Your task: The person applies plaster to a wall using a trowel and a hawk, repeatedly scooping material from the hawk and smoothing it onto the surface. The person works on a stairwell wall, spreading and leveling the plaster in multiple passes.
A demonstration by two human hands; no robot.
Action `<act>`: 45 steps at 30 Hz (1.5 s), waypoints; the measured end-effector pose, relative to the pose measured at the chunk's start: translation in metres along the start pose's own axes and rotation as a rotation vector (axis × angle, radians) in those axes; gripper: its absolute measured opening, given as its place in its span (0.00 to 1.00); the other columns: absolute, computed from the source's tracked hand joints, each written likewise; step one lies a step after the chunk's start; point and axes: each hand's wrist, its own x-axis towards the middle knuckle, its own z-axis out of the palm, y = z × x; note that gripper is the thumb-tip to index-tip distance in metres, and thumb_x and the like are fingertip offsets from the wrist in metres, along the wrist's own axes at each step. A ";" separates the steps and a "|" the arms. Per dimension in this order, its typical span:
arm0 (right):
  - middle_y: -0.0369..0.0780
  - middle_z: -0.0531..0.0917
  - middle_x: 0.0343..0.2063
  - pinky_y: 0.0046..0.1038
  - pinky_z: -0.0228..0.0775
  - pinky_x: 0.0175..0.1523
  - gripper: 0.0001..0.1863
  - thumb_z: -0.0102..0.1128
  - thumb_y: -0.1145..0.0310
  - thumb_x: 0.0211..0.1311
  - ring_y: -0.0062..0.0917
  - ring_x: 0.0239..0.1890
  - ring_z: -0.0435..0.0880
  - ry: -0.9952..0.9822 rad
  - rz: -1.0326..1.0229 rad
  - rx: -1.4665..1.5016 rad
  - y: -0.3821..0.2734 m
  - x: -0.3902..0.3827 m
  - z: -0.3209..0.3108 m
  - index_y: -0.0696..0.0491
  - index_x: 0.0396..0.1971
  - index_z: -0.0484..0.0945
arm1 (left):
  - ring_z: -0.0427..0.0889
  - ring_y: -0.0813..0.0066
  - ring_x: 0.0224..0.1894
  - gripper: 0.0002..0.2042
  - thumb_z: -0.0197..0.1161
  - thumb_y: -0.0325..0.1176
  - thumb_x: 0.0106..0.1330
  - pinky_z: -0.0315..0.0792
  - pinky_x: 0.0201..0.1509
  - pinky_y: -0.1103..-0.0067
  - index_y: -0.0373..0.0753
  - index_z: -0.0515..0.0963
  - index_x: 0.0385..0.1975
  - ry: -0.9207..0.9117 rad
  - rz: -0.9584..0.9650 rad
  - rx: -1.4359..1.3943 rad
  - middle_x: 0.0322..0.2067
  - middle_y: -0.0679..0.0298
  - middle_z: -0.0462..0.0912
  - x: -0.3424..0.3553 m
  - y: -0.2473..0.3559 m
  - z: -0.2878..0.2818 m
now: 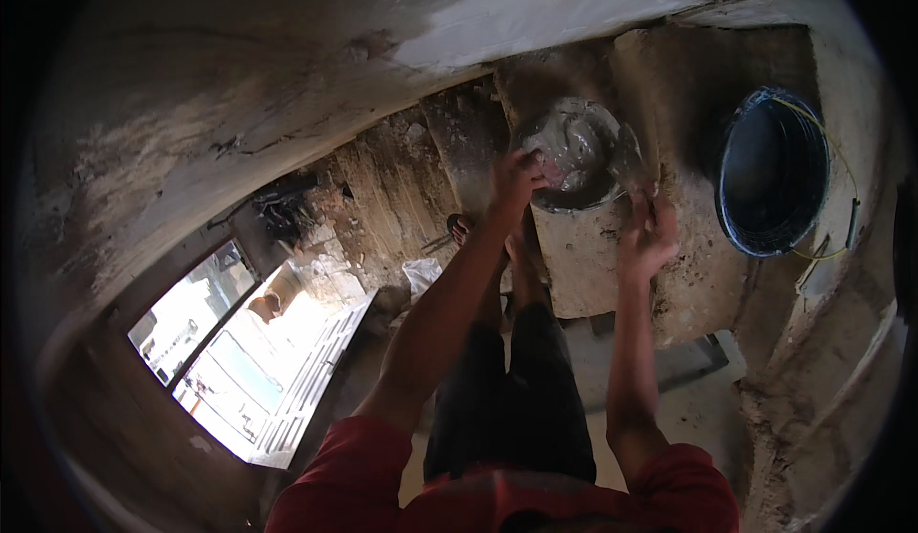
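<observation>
A round bowl of wet grey plaster rests on a step of the stairs in front of me. My left hand is at the bowl's left rim, its fingers curled over the edge. A small pinkish patch shows beside those fingers, and I cannot make out what it is. To the right of the bowl, my right hand is closed round the handle of what looks like a trowel. Its grey, plaster-smeared blade points away from me along the bowl's right side. The handle is mostly hidden by my fingers.
On a step to the right stands a dark bucket with a yellowish wire handle. Dusty, stained steps run off to the left. A white bag lies near my feet. Bright window openings are at lower left; a rough wall rises along the far side.
</observation>
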 end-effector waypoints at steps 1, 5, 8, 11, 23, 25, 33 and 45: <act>0.47 0.87 0.37 0.35 0.81 0.39 0.10 0.64 0.79 0.66 0.41 0.36 0.89 -0.022 -0.023 -0.027 0.018 -0.006 0.011 0.57 0.46 0.83 | 0.88 0.62 0.45 0.14 0.60 0.30 0.73 0.84 0.50 0.69 0.28 0.78 0.52 0.021 0.019 -0.039 0.45 0.52 0.85 -0.001 -0.003 -0.003; 0.49 0.87 0.38 0.41 0.80 0.38 0.08 0.62 0.78 0.68 0.44 0.35 0.89 -0.337 -0.079 -0.250 0.070 -0.038 0.042 0.57 0.44 0.83 | 0.89 0.63 0.40 0.13 0.62 0.31 0.72 0.85 0.45 0.70 0.28 0.79 0.48 0.022 0.192 -0.212 0.39 0.54 0.85 -0.013 -0.015 -0.008; 0.49 0.87 0.38 0.42 0.81 0.39 0.07 0.60 0.76 0.69 0.43 0.37 0.90 -0.296 -0.074 -0.175 0.086 -0.048 0.042 0.57 0.44 0.82 | 0.89 0.65 0.35 0.11 0.62 0.30 0.72 0.86 0.40 0.71 0.25 0.80 0.42 -0.007 0.095 -0.205 0.33 0.55 0.85 -0.013 -0.013 -0.010; 0.50 0.87 0.39 0.40 0.81 0.38 0.07 0.60 0.76 0.69 0.44 0.38 0.89 -0.298 -0.123 -0.238 0.082 -0.048 0.036 0.58 0.45 0.82 | 0.89 0.60 0.39 0.13 0.63 0.32 0.71 0.87 0.44 0.69 0.27 0.80 0.45 0.003 0.045 -0.180 0.39 0.51 0.86 -0.019 -0.011 -0.008; 0.49 0.85 0.45 0.43 0.80 0.45 0.11 0.60 0.74 0.70 0.46 0.46 0.87 -0.370 0.003 -0.154 0.076 -0.062 0.027 0.58 0.49 0.81 | 0.89 0.64 0.41 0.13 0.63 0.34 0.71 0.87 0.45 0.70 0.26 0.80 0.40 -0.028 0.071 -0.177 0.37 0.55 0.84 -0.058 0.033 -0.003; 0.49 0.85 0.45 0.43 0.79 0.46 0.12 0.59 0.74 0.70 0.47 0.46 0.87 -0.402 0.009 -0.246 0.081 -0.066 0.026 0.57 0.50 0.81 | 0.89 0.64 0.42 0.13 0.64 0.34 0.71 0.87 0.44 0.70 0.26 0.80 0.41 -0.036 0.078 -0.218 0.38 0.55 0.84 -0.067 0.038 -0.003; 0.44 0.85 0.44 0.37 0.77 0.52 0.11 0.59 0.71 0.69 0.35 0.43 0.86 -0.469 0.330 0.012 0.100 -0.067 0.018 0.57 0.48 0.81 | 0.89 0.64 0.38 0.12 0.62 0.33 0.73 0.85 0.44 0.70 0.28 0.80 0.42 -0.048 0.165 -0.332 0.36 0.55 0.85 -0.106 0.071 -0.014; 0.37 0.83 0.43 0.33 0.77 0.44 0.15 0.61 0.62 0.70 0.27 0.43 0.83 -0.177 0.288 0.625 0.011 -0.041 -0.089 0.51 0.51 0.78 | 0.89 0.62 0.41 0.12 0.62 0.34 0.74 0.85 0.47 0.67 0.29 0.80 0.45 0.059 0.403 -0.516 0.37 0.55 0.86 -0.247 0.153 -0.051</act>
